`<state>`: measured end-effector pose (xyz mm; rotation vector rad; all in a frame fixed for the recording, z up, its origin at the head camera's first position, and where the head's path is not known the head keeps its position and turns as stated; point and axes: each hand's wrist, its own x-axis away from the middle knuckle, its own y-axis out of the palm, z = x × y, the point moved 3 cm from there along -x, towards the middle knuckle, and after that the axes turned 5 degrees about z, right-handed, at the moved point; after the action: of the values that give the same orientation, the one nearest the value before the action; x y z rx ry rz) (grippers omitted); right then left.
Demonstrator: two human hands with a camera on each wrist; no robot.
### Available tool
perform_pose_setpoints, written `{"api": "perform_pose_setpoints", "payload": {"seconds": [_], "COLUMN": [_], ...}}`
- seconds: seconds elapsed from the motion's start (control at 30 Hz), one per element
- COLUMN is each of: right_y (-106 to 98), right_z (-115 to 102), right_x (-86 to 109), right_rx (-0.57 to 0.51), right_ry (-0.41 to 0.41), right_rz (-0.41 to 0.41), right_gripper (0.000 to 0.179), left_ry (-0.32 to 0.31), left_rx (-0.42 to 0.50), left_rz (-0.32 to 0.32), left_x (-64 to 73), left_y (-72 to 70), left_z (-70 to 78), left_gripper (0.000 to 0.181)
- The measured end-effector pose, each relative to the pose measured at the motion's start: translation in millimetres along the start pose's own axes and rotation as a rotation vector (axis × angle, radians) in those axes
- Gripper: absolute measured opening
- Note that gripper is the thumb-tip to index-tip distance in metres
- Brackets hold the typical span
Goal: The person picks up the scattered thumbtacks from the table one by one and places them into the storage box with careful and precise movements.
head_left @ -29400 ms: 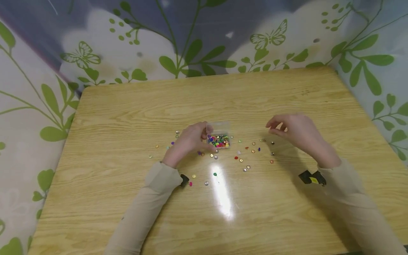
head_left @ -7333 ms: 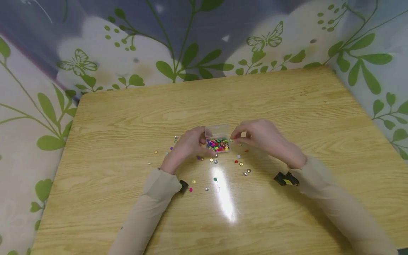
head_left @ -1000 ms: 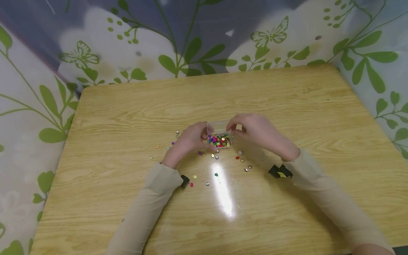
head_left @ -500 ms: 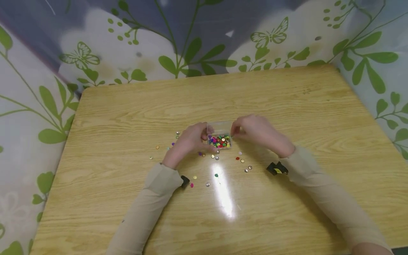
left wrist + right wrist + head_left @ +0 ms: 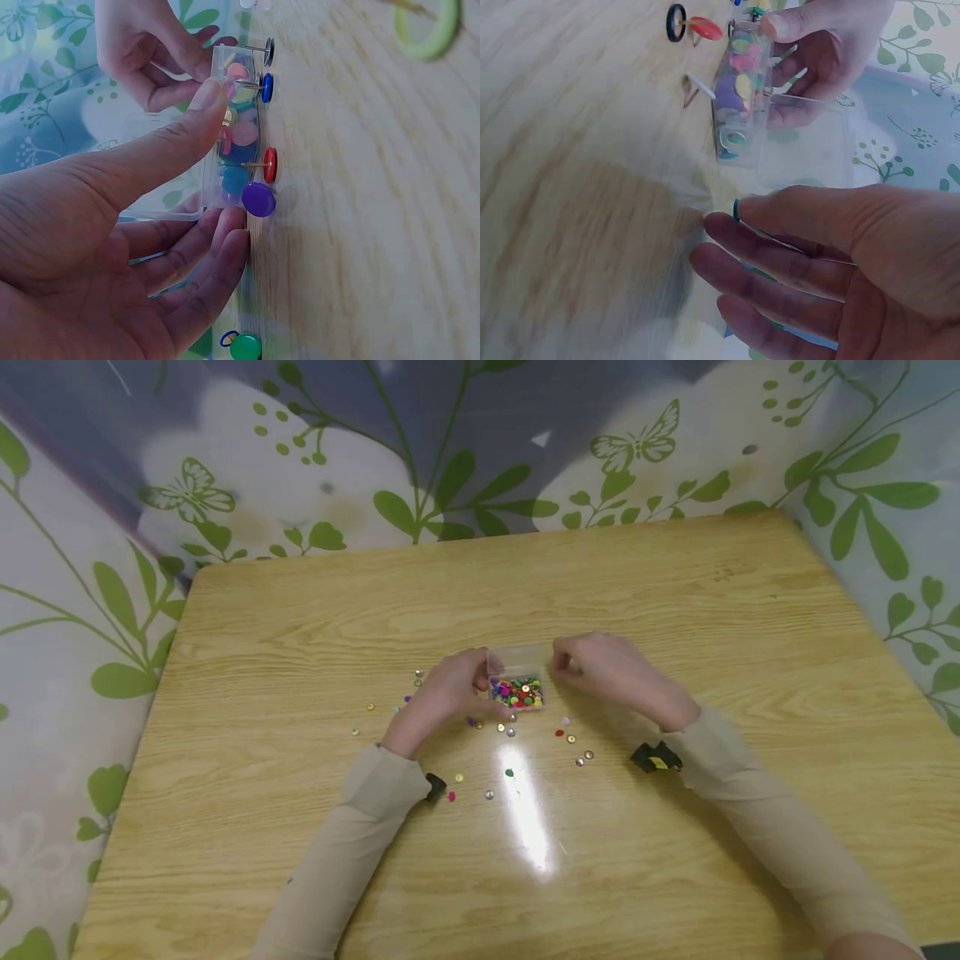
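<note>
A small clear plastic box (image 5: 542,695) full of colourful thumbtacks (image 5: 516,691) stands on the table, its hinged lid (image 5: 519,657) raised at the back. My left hand (image 5: 450,689) holds the box by its left end, the thumb (image 5: 161,154) along the front side and the fingers behind. Just right of the box, my right hand (image 5: 611,672) is low over the table. In the right wrist view its thumb and index finger pinch a thumbtack (image 5: 736,210), seen edge-on as a thin blue-green rim. That tack cannot be made out in the head view.
Loose thumbtacks lie in front of the box, such as a red one (image 5: 559,733), a green one (image 5: 509,772) and a silver one (image 5: 489,794). More, including a gold one (image 5: 371,706), are left of the left hand. A patterned wall covering (image 5: 480,460) borders the wooden table (image 5: 675,577).
Over the longer span, several tacks right of the box have gone from the table. In the last second my right hand drew back from over the box to its right side; the left stayed put.
</note>
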<state>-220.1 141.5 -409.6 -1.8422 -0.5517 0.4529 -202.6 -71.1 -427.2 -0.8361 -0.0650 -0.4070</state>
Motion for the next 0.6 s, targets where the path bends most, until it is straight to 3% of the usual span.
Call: {"api": "perform_pose_setpoints", "payload": {"seconds": [0.6], "right_y": [-14], "right_z": [1], "right_x": [15.6], "right_rx": [-0.009], "right_ry": [-0.007], "right_rz": [0.103], "right_gripper": [0.013], "left_ry": [0.009], "left_rx": [0.003], "left_rz": [-0.002], "left_x": [0.0], "left_y": [-0.5], "left_z": [1.2], "left_gripper": [0.065]}}
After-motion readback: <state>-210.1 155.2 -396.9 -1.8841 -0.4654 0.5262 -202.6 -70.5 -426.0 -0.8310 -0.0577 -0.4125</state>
